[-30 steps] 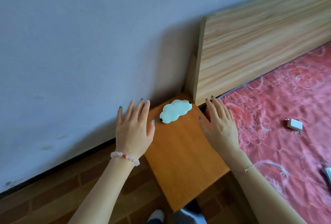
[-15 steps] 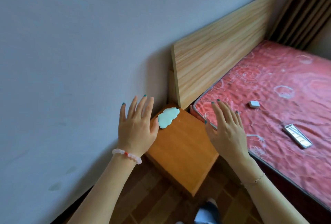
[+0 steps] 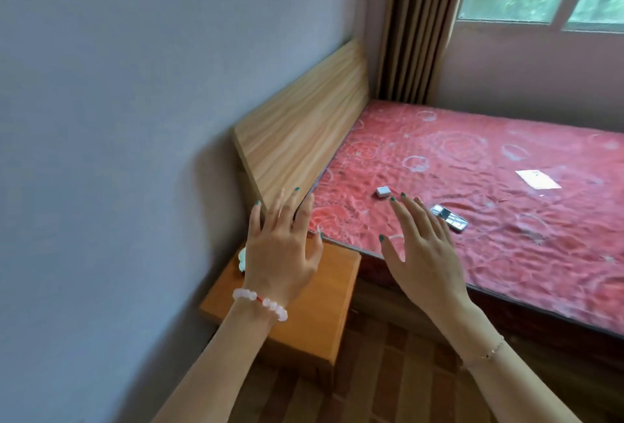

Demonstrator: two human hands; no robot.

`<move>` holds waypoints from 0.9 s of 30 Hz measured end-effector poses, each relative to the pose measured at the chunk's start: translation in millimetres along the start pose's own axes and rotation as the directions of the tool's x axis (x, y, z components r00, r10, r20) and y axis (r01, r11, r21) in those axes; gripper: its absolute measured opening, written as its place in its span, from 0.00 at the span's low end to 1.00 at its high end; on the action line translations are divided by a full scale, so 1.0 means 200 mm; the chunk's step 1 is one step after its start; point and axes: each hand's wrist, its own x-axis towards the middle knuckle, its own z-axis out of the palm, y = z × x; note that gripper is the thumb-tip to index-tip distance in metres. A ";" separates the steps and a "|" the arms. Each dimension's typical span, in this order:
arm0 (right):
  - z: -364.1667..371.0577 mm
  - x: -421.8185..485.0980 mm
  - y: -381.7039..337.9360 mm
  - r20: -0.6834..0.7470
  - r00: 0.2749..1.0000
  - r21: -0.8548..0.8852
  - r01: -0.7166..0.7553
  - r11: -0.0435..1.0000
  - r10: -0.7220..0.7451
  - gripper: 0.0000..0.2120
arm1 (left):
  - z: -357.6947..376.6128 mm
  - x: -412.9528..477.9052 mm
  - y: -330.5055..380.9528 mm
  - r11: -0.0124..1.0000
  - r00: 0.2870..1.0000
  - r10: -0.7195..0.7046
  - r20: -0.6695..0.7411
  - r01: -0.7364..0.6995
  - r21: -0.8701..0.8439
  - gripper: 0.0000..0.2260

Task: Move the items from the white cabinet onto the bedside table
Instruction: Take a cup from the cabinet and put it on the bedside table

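The orange wooden bedside table (image 3: 314, 314) stands low in the corner between the wall and the bed. A pale green cloud-shaped item (image 3: 241, 257) lies on its far left part, mostly hidden behind my left hand (image 3: 282, 253). That hand hovers over the table with fingers spread and holds nothing. My right hand (image 3: 423, 253) is raised over the bed's near edge, fingers apart and empty. The white cabinet is out of view.
A red patterned mattress (image 3: 472, 193) fills the right side, carrying a small white block (image 3: 384, 191), a silver phone (image 3: 449, 218) and a white card (image 3: 537, 178). A wooden headboard (image 3: 300, 128) leans along the wall. Brown curtain (image 3: 418, 24) and window behind.
The view has swung up and to the right, bringing the bed, curtain and window into sight. Both hands stayed open and shifted right; my left hand now covers most of the cloud-shaped item.
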 end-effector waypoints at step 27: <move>-1.70 -2.30 0.16 -0.615 0.430 -0.281 -0.903 0.326 0.661 0.25 | -0.65 -1.00 2.11 0.219 0.434 0.843 -0.316 -0.815 -0.536 0.24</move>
